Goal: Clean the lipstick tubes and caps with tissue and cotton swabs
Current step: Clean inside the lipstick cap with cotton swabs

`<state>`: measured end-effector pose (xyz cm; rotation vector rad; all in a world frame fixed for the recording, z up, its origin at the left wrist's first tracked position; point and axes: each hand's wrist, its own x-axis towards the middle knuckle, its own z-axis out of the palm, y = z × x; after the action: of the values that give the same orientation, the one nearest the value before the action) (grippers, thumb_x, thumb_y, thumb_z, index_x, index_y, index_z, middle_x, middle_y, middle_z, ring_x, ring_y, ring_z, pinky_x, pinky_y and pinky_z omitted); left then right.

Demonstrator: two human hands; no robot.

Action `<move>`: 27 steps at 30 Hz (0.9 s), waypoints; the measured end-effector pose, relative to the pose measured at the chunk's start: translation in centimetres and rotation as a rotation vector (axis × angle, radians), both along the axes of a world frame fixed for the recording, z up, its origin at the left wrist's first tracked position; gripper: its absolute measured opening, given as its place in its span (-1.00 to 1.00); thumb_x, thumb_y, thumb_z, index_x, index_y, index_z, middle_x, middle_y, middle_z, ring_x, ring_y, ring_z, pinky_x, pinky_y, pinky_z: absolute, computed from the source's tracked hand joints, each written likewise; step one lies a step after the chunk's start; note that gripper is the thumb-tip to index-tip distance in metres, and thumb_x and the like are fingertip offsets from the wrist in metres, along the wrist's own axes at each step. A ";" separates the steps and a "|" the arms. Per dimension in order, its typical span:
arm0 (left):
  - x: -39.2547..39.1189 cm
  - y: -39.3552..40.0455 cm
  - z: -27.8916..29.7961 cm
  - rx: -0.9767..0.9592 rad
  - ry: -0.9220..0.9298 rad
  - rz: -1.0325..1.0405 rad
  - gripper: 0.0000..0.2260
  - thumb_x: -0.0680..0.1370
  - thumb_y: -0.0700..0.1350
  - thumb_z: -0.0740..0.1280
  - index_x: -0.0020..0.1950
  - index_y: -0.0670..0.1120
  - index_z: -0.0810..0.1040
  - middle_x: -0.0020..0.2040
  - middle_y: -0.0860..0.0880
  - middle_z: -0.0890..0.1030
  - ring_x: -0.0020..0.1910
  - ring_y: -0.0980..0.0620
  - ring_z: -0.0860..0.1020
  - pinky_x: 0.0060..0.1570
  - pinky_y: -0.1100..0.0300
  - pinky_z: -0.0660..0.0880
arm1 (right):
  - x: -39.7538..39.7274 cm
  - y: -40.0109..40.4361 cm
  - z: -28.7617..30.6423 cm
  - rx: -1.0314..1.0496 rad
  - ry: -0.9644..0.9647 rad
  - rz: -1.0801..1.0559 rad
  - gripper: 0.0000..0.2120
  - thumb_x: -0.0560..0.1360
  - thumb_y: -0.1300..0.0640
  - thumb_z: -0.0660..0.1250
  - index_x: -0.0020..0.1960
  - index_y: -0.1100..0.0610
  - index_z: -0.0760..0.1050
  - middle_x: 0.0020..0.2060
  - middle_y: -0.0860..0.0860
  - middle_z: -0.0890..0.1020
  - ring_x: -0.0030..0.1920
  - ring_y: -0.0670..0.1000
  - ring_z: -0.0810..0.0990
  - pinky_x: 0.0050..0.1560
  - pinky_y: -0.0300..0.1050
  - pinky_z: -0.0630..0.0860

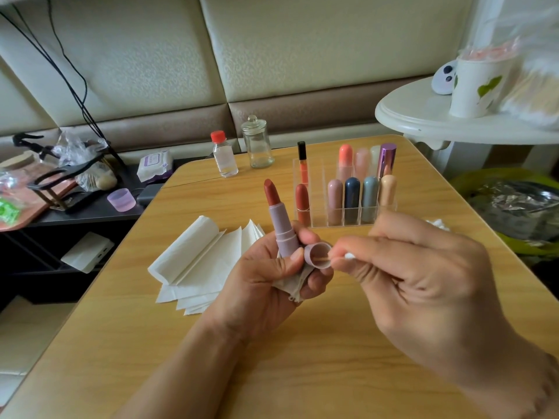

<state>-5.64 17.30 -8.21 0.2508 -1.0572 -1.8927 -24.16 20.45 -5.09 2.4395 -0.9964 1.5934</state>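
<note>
My left hand point(266, 276) grips an open mauve lipstick tube point(282, 228) with its red-brown bullet pointing up, together with the mauve cap point(317, 255) and a crumpled tissue point(292, 285) tucked under the fingers. The cap's open mouth faces up and toward me. My right hand point(423, 273) pinches a cotton swab point(338, 257) whose wooden stick reaches into the cap; its white tip shows by my fingertips. A stack of folded tissues point(196, 261) lies on the wooden table point(302, 358) left of my hands.
A clear acrylic organizer point(344, 213) with several capped lipsticks stands behind my hands. A red-capped bottle point(223, 155) and a glass jar point(258, 143) stand at the table's far edge. At the right are a white side table point(423, 116) with a cup and a lined green bin point(514, 207).
</note>
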 end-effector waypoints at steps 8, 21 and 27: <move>0.2 -0.2 0.1 -0.008 0.013 -0.037 -0.87 0.57 -0.29 0.29 0.11 -0.25 0.44 -0.14 -0.18 0.56 -0.24 -0.02 0.51 -0.27 0.19 0.38 | 0.4 0.4 -0.5 -0.045 -0.011 0.004 -0.92 0.48 0.32 0.45 -0.06 0.25 0.72 -0.36 0.05 0.58 -0.22 -0.27 0.43 -0.13 -0.46 0.45; 0.3 -0.1 0.8 -0.037 0.025 -0.002 -0.92 0.53 -0.26 0.36 -0.01 -0.21 0.51 -0.12 -0.20 0.51 -0.25 0.00 0.47 -0.29 0.21 0.30 | -0.9 -0.8 0.7 0.515 -0.810 0.522 -0.88 0.47 0.06 0.43 -0.13 0.12 0.66 -0.40 0.10 0.62 -0.44 0.19 0.59 -0.49 -0.25 0.36; 0.5 -0.2 0.8 -0.028 0.039 0.028 -0.90 0.53 -0.28 0.35 0.00 -0.23 0.47 -0.11 -0.22 0.51 -0.26 -0.03 0.48 -0.30 0.19 0.31 | -3.0 -2.9 0.0 0.658 -0.588 0.084 -0.86 0.48 0.34 0.42 -0.16 0.13 0.67 -0.31 0.06 0.72 -0.31 0.11 0.69 -0.46 -0.19 0.50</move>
<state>-5.11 17.08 -7.42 0.2109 -1.0480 -1.8499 -27.17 17.54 -5.10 2.4043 -1.7631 2.4034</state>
